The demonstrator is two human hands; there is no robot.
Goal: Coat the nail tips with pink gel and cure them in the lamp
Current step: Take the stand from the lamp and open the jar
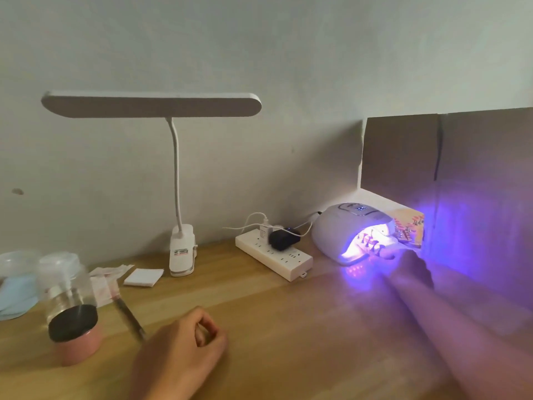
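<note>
The white curing lamp (343, 229) glows violet at the back right of the wooden table (274, 313). My right hand (409, 269) reaches to its mouth and pinches the holder of nail tips (372, 245), which lies inside the opening under the light; the hand is blurred. A pink gel jar (79, 346) with a dark top stands at the front left. A thin brush (128, 314) slants from beside the jar toward my left hand (181, 350). That hand rests on the table with curled fingers, and the brush's near end disappears under it, apparently held.
A clear bottle (65, 284) stands just behind the jar, with wipes (144, 277) and blue pads (14, 295) nearby. A clip-on desk lamp (181, 252) and a power strip (274, 255) with plugs line the wall. A patterned box (412, 229) sits behind the curing lamp.
</note>
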